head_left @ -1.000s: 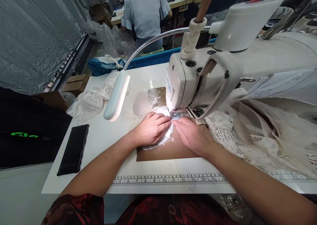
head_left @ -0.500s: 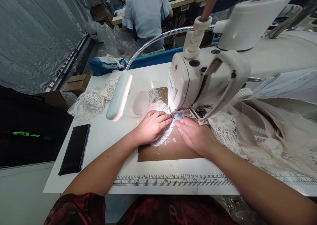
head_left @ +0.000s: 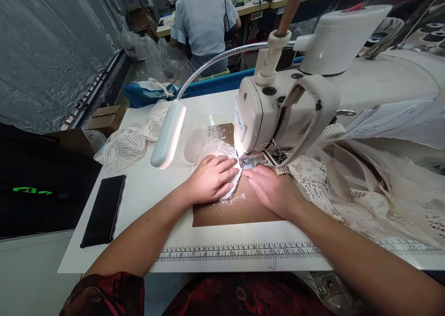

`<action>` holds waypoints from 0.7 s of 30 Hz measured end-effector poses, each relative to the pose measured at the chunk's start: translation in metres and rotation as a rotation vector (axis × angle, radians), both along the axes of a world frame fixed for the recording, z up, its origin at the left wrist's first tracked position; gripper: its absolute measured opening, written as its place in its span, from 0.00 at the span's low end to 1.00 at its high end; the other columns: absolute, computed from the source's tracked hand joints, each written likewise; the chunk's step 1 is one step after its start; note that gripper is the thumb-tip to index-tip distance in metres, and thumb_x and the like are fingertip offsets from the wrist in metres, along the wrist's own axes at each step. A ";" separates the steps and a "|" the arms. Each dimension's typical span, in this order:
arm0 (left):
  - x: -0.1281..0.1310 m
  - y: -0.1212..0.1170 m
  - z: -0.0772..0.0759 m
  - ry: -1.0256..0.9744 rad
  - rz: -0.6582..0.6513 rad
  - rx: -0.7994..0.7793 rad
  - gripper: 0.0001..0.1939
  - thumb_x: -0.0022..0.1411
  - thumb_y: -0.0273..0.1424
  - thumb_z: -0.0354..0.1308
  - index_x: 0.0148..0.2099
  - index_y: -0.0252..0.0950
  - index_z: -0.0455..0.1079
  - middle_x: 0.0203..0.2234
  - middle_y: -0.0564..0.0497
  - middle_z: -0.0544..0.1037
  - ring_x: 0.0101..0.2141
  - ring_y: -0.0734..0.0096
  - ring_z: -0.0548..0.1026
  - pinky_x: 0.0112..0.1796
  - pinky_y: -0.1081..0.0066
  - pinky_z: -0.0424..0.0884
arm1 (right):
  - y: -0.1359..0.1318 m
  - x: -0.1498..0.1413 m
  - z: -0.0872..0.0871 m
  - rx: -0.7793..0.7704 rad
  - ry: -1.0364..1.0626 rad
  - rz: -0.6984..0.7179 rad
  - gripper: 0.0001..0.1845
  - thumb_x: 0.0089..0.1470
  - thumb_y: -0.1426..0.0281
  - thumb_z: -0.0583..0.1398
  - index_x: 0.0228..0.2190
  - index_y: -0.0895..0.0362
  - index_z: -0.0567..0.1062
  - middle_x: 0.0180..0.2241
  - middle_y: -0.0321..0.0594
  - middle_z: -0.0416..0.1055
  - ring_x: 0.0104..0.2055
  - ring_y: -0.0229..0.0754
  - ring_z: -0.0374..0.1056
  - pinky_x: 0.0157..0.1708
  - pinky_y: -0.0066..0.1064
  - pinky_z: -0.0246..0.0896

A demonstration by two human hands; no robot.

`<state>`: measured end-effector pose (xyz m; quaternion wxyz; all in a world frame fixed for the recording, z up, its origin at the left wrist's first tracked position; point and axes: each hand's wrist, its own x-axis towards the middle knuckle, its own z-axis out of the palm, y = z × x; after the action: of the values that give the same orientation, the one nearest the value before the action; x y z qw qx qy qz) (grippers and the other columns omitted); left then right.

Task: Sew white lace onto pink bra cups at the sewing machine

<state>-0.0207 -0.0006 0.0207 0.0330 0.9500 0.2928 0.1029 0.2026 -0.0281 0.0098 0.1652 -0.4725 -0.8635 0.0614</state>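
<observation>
A white lace piece (head_left: 217, 148), rounded in outline, lies under the head of a sewing machine (head_left: 255, 116), its edge at the needle. My left hand (head_left: 213, 177) rests flat on the lace with the fingers spread, covering much of it. At the lace's right edge, close by the presser foot, my right hand (head_left: 273, 186) has thumb and fingers pressed together on the rim. The fingertips partly hide what they grip. Beneath both hands is a brown plate (head_left: 222, 216) set in the white table (head_left: 139, 242).
A lamp (head_left: 168, 133) on a bendy neck hangs at left. Lace cups (head_left: 121, 147) and a black phone (head_left: 103, 210) lie on the left side. Lace and mesh fabric (head_left: 361, 186) is heaped at right. A ruler strip (head_left: 239, 252) runs along the front edge. A co-worker (head_left: 205, 22) sits beyond.
The lace has turned and shifted slightly under the needle. My left hand's fingers have spread and moved a little left; my right hand stays almost in place. The view has shifted slightly.
</observation>
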 end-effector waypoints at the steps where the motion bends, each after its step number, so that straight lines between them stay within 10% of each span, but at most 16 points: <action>1: -0.001 -0.001 0.000 -0.003 -0.006 -0.001 0.22 0.66 0.36 0.48 0.59 0.33 0.64 0.58 0.41 0.66 0.55 0.52 0.63 0.52 0.53 0.61 | 0.000 0.000 0.000 0.005 0.003 0.007 0.18 0.59 0.71 0.49 0.43 0.55 0.77 0.34 0.42 0.73 0.33 0.41 0.66 0.28 0.29 0.55; 21: -0.005 0.003 0.003 0.052 -0.182 -0.019 0.21 0.67 0.33 0.47 0.59 0.31 0.63 0.57 0.41 0.68 0.55 0.57 0.65 0.52 0.57 0.63 | 0.000 0.000 0.000 0.075 -0.098 0.115 0.19 0.52 0.79 0.52 0.41 0.57 0.77 0.31 0.40 0.70 0.30 0.39 0.60 0.26 0.30 0.47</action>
<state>-0.0259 0.0020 0.0237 0.0436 0.9747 0.2069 0.0719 0.2029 -0.0285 0.0096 0.1363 -0.4181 -0.8980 0.0153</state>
